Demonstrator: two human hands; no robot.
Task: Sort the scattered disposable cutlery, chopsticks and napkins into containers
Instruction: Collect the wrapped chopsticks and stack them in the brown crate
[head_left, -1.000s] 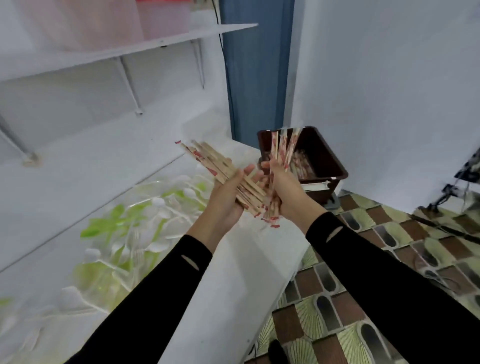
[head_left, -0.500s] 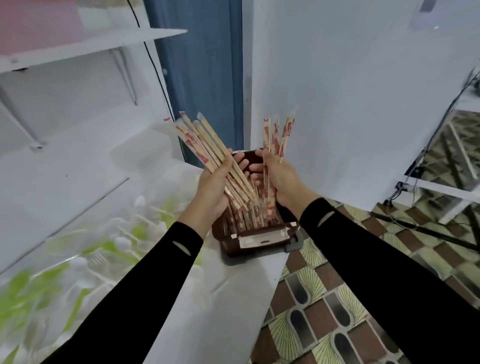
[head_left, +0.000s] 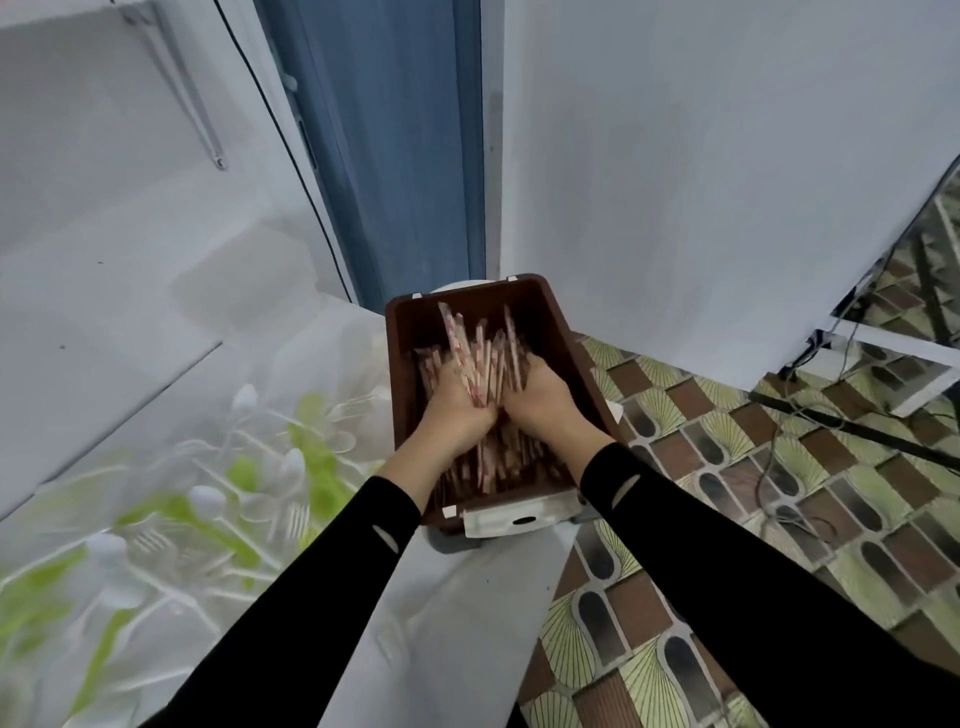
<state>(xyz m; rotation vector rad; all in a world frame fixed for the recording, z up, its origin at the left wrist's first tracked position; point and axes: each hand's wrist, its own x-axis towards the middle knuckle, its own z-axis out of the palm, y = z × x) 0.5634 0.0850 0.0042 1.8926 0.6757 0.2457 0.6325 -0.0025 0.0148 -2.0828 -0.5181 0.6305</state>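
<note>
Fingers (head_left: 442, 375) of the left hand (head_left: 457, 402) are curled round a bundle of paper-wrapped chopsticks (head_left: 480, 358). Those of the right hand (head_left: 543, 397) are curled against the bundle's other side. Fingertips on both sides are hidden by the sticks, so exact finger spread cannot be told. The two hands are pressed close together, touching near the thumbs, with the bundle fanned out upward and away between them. The bundle is held low inside a brown bin (head_left: 563, 332), its lower ends touching or buried in a pile (head_left: 498, 467) of similar red-printed wrapped sticks lying lengthwise along the bin floor. A white label (head_left: 511, 521) is seen on the bin's near end. The bin is set at the far end of a white counter (head_left: 457, 613), close to its right edge. Black sleeves (head_left: 322, 597) cover both forearms down to the wrists. White and green plastic cutlery (head_left: 234, 499), forks and spoons, is scattered over the counter to the left of the bin, blurred. A blue door (head_left: 389, 156) is seen behind the bin, with a white wall (head_left: 675, 182) to its right and a thin black cable (head_left: 280, 130) running down to its left. A metal shelf bracket (head_left: 195, 98) is fixed on the left wall. A brown and green tiled floor (head_left: 727, 467) is seen at right, with cords (head_left: 810, 415) lying on it.
</note>
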